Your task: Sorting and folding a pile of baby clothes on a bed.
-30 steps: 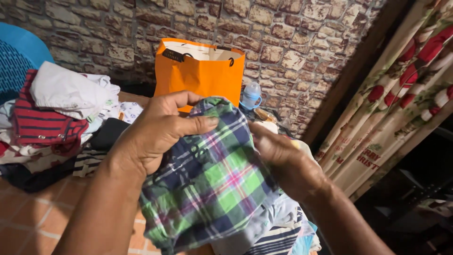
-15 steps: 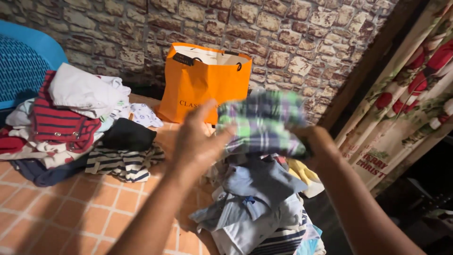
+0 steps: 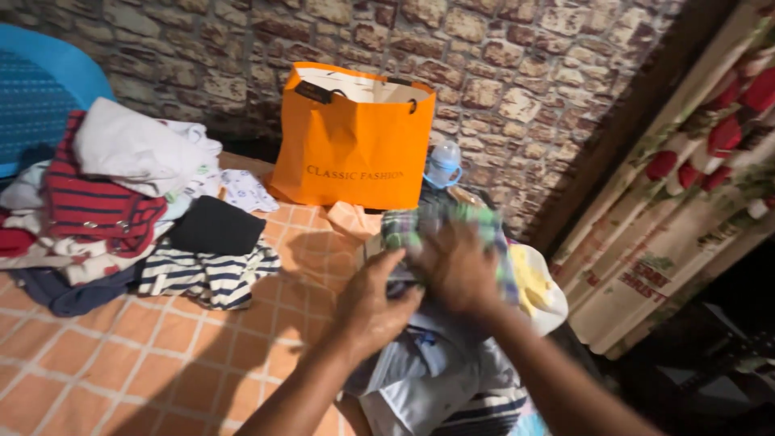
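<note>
1. Over the pile of folded clothes (image 3: 436,379) at the counter's right edge, the single head view shows both my hands on the folded green plaid shirt (image 3: 448,222). My right hand (image 3: 458,270) lies flat on top of it, palm down and fingers spread. My left hand (image 3: 373,307) touches its near left edge; motion blur keeps me from telling whether those fingers pinch the cloth or only rest against it.

2. To do this well, I judge the shirt should sit square on the stack, with the right palm keeping the fold flat while the left steadies the side, so the pile beneath does not slide toward the edge.

3. Counting in that same view: one plaid shirt under my hands, and one orange paper bag (image 3: 355,149) standing upright against the brick wall (image 3: 517,64). One small baby bottle (image 3: 444,165) stands just beside the bag's right side.

4. On the left I count one loose heap of clothes (image 3: 105,202), one black folded piece (image 3: 216,226), one striped garment (image 3: 211,274) on the orange-checked counter (image 3: 161,355), and one yellow cloth (image 3: 533,287) just right of my hands.
</note>
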